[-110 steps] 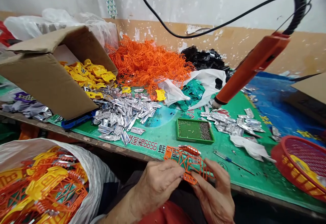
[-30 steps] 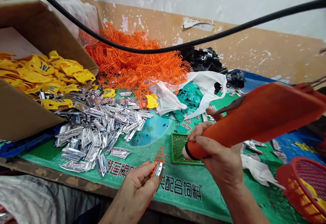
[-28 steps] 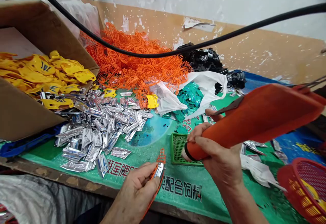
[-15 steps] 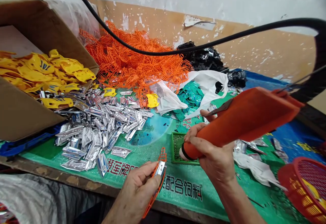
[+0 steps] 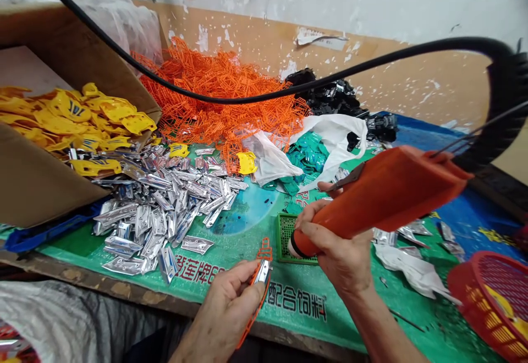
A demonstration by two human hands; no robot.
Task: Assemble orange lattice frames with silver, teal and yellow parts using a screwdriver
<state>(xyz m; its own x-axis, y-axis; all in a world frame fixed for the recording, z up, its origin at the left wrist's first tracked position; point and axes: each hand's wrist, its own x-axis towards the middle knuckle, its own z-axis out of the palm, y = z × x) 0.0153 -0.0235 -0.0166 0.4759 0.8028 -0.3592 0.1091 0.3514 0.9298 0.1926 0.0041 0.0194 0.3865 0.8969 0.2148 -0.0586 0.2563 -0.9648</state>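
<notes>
My left hand pinches an orange plastic lattice piece with a silver metal plate against it, held on edge above the table's front. My right hand is wrapped round the nose of an orange electric screwdriver, whose tip sits over a small green screw tray, just right of the held piece. A black cable runs from the tool's rear up across the view.
A heap of silver plates lies left of centre. A cardboard box with yellow parts stands at left. Orange lattice pieces, black parts, a white bag with teal parts lie behind. Red basket at right.
Earlier both hands held the orange piece and the screwdriver hung free. Now my right hand grips the screwdriver; in the last second its tip has drifted slightly left, toward the held piece.
</notes>
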